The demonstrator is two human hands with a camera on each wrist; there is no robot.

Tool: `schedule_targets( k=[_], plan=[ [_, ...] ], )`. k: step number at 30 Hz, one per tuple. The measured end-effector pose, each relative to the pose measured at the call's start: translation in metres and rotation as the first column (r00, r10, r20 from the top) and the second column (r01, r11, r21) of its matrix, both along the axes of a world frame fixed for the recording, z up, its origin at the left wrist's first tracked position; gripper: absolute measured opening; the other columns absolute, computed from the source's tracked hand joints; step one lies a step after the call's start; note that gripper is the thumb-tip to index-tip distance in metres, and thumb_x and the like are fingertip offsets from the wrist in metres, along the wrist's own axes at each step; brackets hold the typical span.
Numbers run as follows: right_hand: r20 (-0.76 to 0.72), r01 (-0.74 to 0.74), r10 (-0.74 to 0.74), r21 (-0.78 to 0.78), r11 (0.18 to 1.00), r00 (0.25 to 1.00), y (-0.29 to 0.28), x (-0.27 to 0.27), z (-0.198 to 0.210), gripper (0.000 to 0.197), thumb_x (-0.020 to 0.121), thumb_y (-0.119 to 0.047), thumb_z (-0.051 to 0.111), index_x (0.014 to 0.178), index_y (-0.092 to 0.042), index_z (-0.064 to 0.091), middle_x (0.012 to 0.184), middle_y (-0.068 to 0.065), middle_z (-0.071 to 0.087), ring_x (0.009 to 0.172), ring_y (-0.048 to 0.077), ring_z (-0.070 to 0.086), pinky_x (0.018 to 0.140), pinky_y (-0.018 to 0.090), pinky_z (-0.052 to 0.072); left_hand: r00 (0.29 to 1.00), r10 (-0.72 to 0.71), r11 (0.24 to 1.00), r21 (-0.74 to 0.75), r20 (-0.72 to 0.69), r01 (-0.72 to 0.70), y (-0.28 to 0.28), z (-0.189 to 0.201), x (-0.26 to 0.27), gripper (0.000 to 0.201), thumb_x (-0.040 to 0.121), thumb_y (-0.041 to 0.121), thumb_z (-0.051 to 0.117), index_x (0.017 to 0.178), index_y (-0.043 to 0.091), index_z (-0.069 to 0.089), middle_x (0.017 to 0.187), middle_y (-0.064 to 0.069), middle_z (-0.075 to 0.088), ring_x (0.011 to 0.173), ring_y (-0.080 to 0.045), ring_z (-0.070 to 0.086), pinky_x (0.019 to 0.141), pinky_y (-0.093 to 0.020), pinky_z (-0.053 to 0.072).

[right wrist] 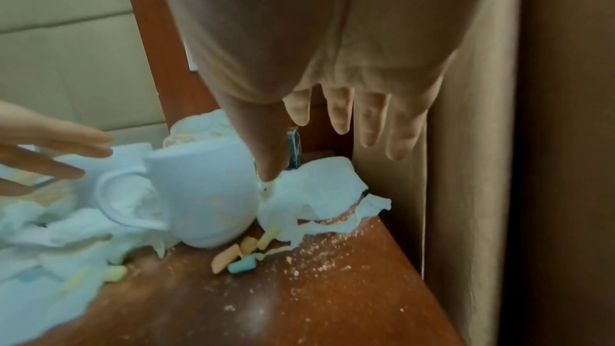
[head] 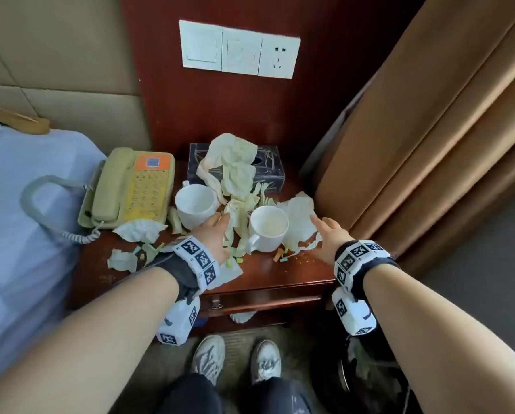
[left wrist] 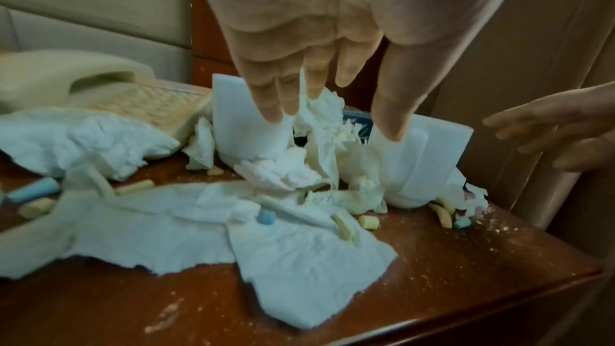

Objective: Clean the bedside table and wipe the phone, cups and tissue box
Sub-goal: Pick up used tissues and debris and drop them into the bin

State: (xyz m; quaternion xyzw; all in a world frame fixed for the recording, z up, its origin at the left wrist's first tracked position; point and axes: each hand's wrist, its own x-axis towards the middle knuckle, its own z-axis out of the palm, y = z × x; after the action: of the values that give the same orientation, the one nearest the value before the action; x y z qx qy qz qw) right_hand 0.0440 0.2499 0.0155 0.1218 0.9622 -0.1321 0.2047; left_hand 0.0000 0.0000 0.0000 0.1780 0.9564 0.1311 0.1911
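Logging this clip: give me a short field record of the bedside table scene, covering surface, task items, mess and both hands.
surface: wooden bedside table, between a bed and a curtain
phone: beige corded phone, back left
tissue box: dark tissue box at the back, tissues draped over it
cups: two white cups, left cup and right cup, both upright
mess: crumpled tissues, coloured snack bits, crumbs
left hand: left hand open, reaching between the cups
right hand: right hand open, over a tissue beside the right cup

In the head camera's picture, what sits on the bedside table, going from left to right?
Phone → left cup → right cup → crumpled tissue by the curtain. The tissue box stands behind the cups.
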Motion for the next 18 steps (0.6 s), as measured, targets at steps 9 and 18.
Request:
schedule_targets(
  k=[9,18],
  plan=[
    [0.117,-0.090,0.084,0.042,0.995,0.990,0.003,-0.063,-0.040,0.091,0.083,-0.035,0.062,0.147,-0.033,-0.002,0.156,0.001,0.003,0.142,0.028,0.013,0.114,0.042,0.024,0.996,0.069,0.992,-0.112,0.060,-0.062,0.020,-0.035,-0.028,0.089,0.086,0.011,0.058,0.149,0.023,-0.003,0.158,-0.002,-0.006,0.145,-0.025,0.008,0.117,-0.034,0.023],
    [0.034,-0.074,0.074,-0.010,0.997,0.997,0.019,-0.089,-0.060,0.038,0.091,-0.018,0.050,0.129,-0.016,0.049,0.133,0.011,0.049,0.120,0.029,0.049,0.096,0.034,0.041,0.992,0.121,0.971,-0.211,0.042,-0.110,0.036,-0.044,-0.039,0.054,0.087,0.012,0.052,0.137,0.016,0.032,0.134,-0.011,0.037,0.124,-0.030,0.039,0.100,-0.035,0.038]
  ],
)
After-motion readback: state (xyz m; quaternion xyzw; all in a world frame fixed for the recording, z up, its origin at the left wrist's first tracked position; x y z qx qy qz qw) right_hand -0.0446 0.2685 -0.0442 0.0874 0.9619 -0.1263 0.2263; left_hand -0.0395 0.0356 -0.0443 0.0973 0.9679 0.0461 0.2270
